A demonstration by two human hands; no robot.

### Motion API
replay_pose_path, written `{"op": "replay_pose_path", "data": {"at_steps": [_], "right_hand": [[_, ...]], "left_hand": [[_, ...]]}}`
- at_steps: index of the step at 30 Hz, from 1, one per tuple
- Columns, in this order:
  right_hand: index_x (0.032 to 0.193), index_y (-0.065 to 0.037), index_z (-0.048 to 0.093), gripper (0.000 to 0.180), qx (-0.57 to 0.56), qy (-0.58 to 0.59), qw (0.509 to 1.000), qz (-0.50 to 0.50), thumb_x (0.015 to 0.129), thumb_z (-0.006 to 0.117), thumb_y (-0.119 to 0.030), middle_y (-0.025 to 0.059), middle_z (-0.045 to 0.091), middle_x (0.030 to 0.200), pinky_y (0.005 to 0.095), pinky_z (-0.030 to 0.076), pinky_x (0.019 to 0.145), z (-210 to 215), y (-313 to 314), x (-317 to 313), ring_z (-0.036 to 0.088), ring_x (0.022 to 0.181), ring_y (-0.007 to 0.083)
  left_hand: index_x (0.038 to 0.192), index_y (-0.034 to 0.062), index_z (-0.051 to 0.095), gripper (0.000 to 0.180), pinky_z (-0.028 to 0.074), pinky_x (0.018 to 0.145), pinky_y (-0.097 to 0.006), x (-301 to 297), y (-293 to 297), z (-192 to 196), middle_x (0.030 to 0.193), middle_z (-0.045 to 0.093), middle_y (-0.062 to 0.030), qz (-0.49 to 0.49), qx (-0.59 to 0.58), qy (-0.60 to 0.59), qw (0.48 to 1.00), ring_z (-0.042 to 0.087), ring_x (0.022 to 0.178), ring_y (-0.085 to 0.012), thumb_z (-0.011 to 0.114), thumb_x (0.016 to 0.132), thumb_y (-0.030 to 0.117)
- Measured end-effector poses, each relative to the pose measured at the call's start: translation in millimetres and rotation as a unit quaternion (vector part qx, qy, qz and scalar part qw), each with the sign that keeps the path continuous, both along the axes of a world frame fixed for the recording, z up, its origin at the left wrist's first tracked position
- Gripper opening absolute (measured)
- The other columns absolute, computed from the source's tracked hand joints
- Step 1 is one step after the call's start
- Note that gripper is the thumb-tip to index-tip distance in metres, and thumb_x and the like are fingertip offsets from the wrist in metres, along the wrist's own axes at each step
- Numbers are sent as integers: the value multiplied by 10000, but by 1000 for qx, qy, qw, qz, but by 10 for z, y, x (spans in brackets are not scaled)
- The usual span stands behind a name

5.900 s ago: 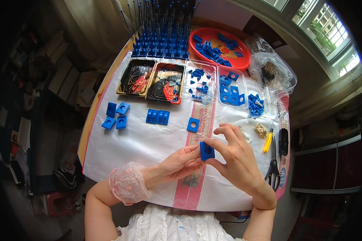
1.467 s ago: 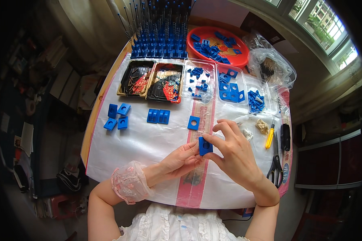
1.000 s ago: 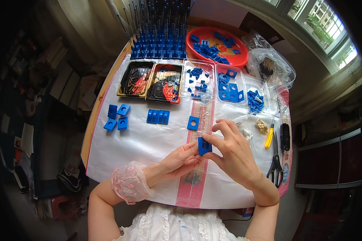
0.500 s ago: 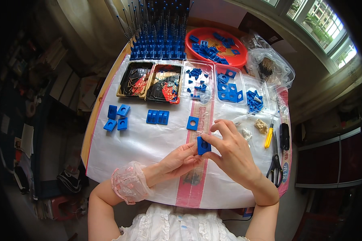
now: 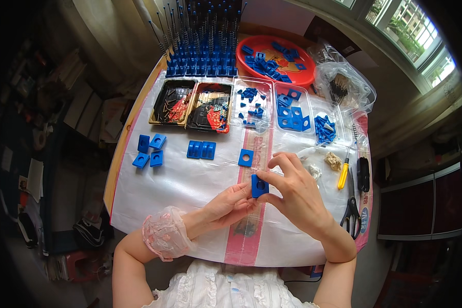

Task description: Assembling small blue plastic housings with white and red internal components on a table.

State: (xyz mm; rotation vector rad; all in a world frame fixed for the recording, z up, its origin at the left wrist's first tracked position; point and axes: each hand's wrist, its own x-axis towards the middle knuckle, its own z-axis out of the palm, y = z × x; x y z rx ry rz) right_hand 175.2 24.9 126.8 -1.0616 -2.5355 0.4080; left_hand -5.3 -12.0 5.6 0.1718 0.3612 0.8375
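Near the table's front edge, centre | left hand (image 5: 230, 204) and right hand (image 5: 295, 191) both pinch a blue square block with hole (image 5: 260, 186) above the plastic sheet (image 5: 179, 185) | step looks like fitting or checking the block; next needs steady fingertip alignment | far edge: red tray (image 5: 280, 72) of blue parts, clear tubs (image 5: 251, 105) of small blue pieces, black trays (image 5: 192, 105) of hardware.

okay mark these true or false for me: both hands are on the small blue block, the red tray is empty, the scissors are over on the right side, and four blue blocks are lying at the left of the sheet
Both hands, left hand and right hand, hold the small blue block: true.
The red tray is empty: false, blue parts lie in it.
The scissors lie on the right side: true.
Four blue blocks lie at the left of the plastic sheet: true.
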Motion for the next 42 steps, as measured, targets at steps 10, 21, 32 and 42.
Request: {"op": "replay_pose_path", "data": {"at_steps": [10,21,32,42], "right_hand": [[1065,-92,684,434,9,-10,1000,-4,651,812,-123,105,556,1057,385,488,864,-5,-3,-9,532,1062,288],[1070,-65,689,435,9,-12,1000,-8,656,811,-115,111,557,1056,381,480,872,-64,13,-8,530,1061,287],[1086,-60,695,441,-1,-28,1000,-14,665,809,-120,115,566,1052,383,479,871,-110,37,12,527,1055,285],[1008,-74,684,391,16,-25,999,-16,642,818,-103,101,548,1034,379,482,857,-133,-1,-23,525,1048,278]], "left_hand": [[1257,41,521,332,524,851,-232,-2,2,-33,1115,617,-37,3,8,17,1000,598,983,-85,570,1008,254],[1216,40,556,291,513,860,-229,-17,19,-8,1102,621,-37,8,20,39,999,592,969,-88,550,1019,254],[1264,-56,508,324,456,925,-280,-11,56,244,1208,581,-107,28,31,60,997,555,1051,-147,465,998,123],[1273,-85,528,342,452,1045,-337,-48,72,16,1234,596,-124,24,159,205,965,576,1154,-169,451,1022,134]]}}
